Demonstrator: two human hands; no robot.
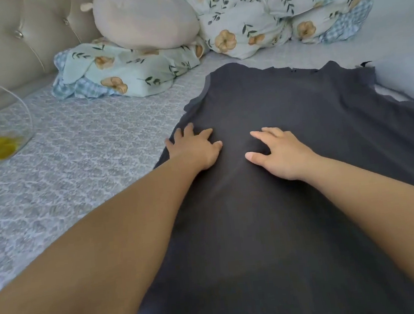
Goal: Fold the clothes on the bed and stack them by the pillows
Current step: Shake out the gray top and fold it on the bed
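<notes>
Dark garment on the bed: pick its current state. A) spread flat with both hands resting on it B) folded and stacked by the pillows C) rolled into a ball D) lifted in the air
A: the dark garment lies spread flat on the bed sheet, with the left hand and right hand resting on it, fingers spread.

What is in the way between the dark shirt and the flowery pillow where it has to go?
Nothing visible. Both hands, left hand and right hand, lie flat on the dark shirt. Between its far-left edge and the flowery pillow there is only bare patterned bedsheet. The clear bowl sits off to the left, out of that path.
</notes>
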